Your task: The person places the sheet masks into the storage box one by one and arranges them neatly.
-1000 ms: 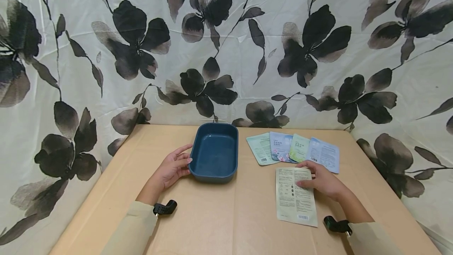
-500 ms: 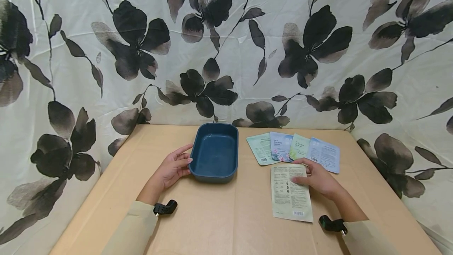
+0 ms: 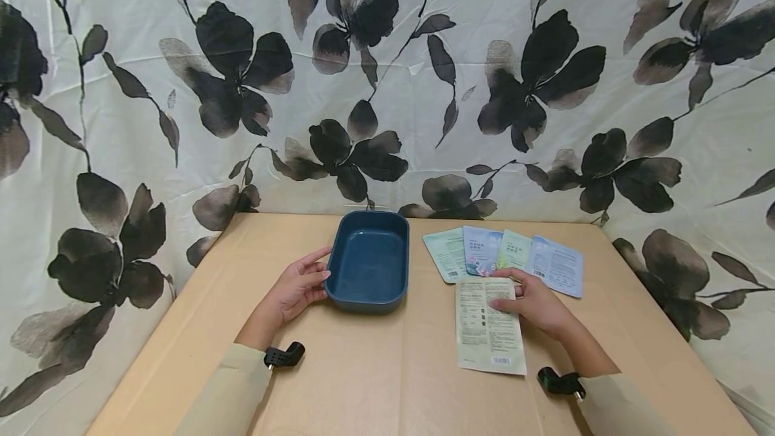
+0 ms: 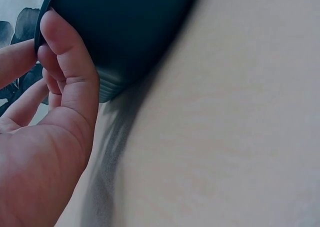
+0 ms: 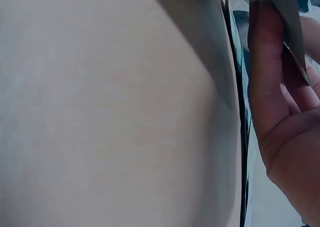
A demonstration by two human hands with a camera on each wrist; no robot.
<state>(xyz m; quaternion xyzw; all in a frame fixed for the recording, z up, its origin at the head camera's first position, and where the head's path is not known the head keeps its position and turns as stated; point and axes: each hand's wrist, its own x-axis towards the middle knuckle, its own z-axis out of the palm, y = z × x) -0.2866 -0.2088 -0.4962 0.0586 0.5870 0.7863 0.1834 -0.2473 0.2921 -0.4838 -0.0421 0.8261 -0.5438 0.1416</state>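
My right hand point(image 3: 539, 301) pinches a pale green sheet mask packet point(image 3: 489, 338) near its upper right edge, thumb on the printed face and fingers behind. The packet's text and barcode face up. In the right wrist view the packet point(image 5: 290, 17) shows as a thin edge between thumb and fingers. Against the left wall of a dark blue rectangular bin point(image 3: 369, 261), my left hand point(image 3: 297, 288) rests with relaxed fingers. The left wrist view has the thumb and fingertips right at the rim of the bin point(image 4: 120, 32). Nothing shows inside the bin.
Behind the right hand, several more packets lie fanned out: a mint one point(image 3: 445, 254), a blue flowered one point(image 3: 481, 247), a green one point(image 3: 513, 247) and a light blue one point(image 3: 556, 264). A floral cloth point(image 3: 418, 106) hangs behind the tan table point(image 3: 357, 369).
The right hand has carried the pale green packet a short way left, toward the bin, and slightly back. Left hand and bin stay in place.
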